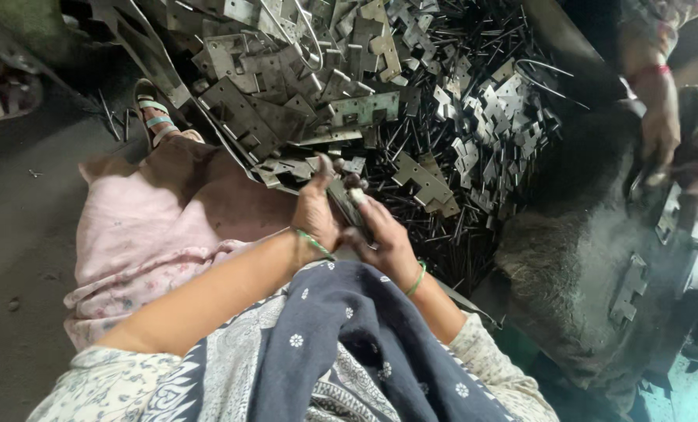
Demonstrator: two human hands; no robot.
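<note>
We grip one small metal plate (347, 205) between our left hand (315, 212) and right hand (384, 238), both clenched on it (the heap of stamped plates (349, 94) looks largely unsorted).

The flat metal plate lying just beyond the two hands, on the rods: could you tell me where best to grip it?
Probably the flat metal plate is best pinched by its near long edge, coming from the right hand side. It lies flat and uppermost on the thin rods, so that edge looks free.

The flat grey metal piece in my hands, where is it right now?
In the head view, the flat grey metal piece sits centre frame, gripped between left hand and right hand, just below the heap of cut metal plates.
</note>
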